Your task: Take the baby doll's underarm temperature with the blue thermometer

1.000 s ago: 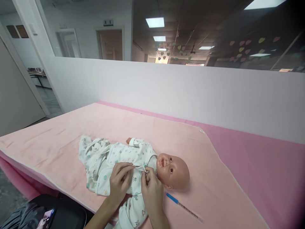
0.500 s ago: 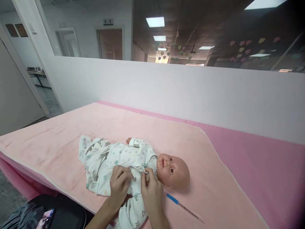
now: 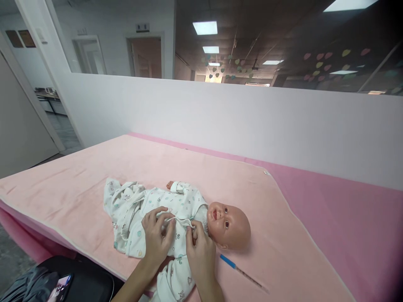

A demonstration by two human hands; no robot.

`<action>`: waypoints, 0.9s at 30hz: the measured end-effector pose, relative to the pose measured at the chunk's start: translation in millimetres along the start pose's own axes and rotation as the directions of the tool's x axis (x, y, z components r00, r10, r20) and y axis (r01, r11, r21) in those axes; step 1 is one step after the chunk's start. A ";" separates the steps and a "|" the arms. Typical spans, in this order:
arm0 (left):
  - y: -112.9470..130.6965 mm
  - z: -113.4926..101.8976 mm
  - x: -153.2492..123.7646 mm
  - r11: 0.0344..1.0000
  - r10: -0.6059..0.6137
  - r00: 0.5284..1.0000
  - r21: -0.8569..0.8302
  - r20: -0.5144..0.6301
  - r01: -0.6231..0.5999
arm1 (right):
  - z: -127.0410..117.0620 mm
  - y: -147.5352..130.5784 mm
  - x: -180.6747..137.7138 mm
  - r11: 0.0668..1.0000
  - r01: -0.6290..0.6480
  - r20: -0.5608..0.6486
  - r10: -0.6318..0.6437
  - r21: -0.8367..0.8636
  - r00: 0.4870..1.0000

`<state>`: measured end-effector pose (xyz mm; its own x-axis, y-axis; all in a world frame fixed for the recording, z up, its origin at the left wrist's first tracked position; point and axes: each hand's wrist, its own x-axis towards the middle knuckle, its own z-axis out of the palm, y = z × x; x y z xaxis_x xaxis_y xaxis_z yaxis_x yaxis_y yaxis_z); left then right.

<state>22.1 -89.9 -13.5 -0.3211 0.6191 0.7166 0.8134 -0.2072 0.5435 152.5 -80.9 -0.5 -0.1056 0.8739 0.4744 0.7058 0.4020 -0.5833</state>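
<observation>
A baby doll lies on its back on a pale pink towel, its head to the right. It wears a white printed garment. My left hand rests on the doll's chest with its fingertips pinching a thin white tie of the garment. My right hand is beside the doll's neck, fingers closed on the other end of that tie at the collar. The doll's near arm is hidden under my hands.
A thin stick with a blue end lies on the towel just right of my right hand. A darker pink mat shows at the right. A white partition wall runs behind. A phone lies on dark fabric at the lower left.
My left hand has shifted slightly left along the garment and its fingers have spread a little while still pinching the tie. My right hand has stayed in place.
</observation>
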 end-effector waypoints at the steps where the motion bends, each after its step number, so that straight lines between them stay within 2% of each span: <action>1: 0.3 -0.3 0.0 1.000 0.001 1.000 -0.015 0.005 -0.001 | 0.0 -0.2 -0.1 1.000 -0.001 0.000 0.001 0.001 1.000; 7: -0.6 -1.7 1.1 0.983 0.012 0.995 -0.184 0.098 0.007 | -1.7 -2.1 -0.8 1.000 0.007 0.001 -0.007 0.001 1.000; 11: -2.4 -1.1 1.3 0.983 -0.002 0.993 -0.182 0.120 0.024 | -1.6 -1.5 -1.2 1.000 0.004 0.005 -0.004 0.007 1.000; 17: -2.9 -3.0 0.0 0.985 0.086 0.979 -0.166 0.184 -0.055 | -1.5 -0.9 -1.4 1.000 0.000 0.008 0.000 0.002 1.000; 22: -3.3 -1.6 -1.1 0.987 0.053 0.984 -0.158 0.169 -0.026 | -3.4 -2.4 -0.9 0.999 0.003 0.007 -0.003 0.048 1.000; 27: -2.5 0.0 -2.4 0.981 0.020 0.994 -0.195 0.106 0.001 | -4.4 -3.0 -0.7 0.994 -0.030 0.014 0.029 0.102 0.999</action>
<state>20.8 -90.8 -16.5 -0.2517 0.6914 0.6772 0.7028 -0.3505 0.6191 153.5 -83.9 3.8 -0.0949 0.8890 0.4479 0.6334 0.4010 -0.6618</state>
